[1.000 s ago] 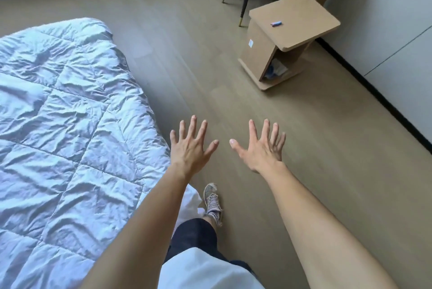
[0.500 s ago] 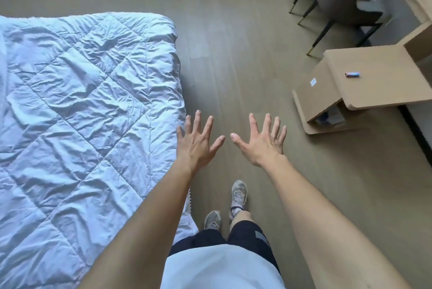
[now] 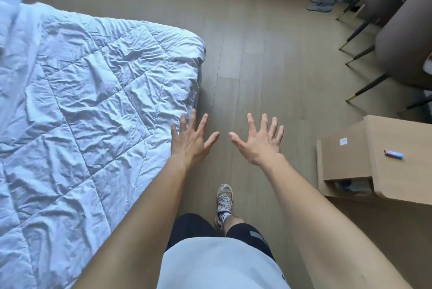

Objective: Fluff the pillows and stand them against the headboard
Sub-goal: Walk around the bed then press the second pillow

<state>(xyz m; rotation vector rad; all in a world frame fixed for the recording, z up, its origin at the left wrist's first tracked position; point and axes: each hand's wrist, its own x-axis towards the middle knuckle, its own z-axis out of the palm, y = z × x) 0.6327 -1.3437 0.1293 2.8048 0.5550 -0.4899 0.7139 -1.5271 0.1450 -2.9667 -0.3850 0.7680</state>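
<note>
Both hands empty, fingers spread: left hand (image 3: 190, 142) over quilt (image 3: 93, 113) edge, right hand (image 3: 260, 142) above wood floor (image 3: 257, 54).

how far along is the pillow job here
Nothing looks done yet. The left hand and right hand are both open and empty, spread over the floor beside the quilt. A white edge, possibly a pillow, shows at the far left; no headboard is visible. All fluffing and standing remain.
</note>
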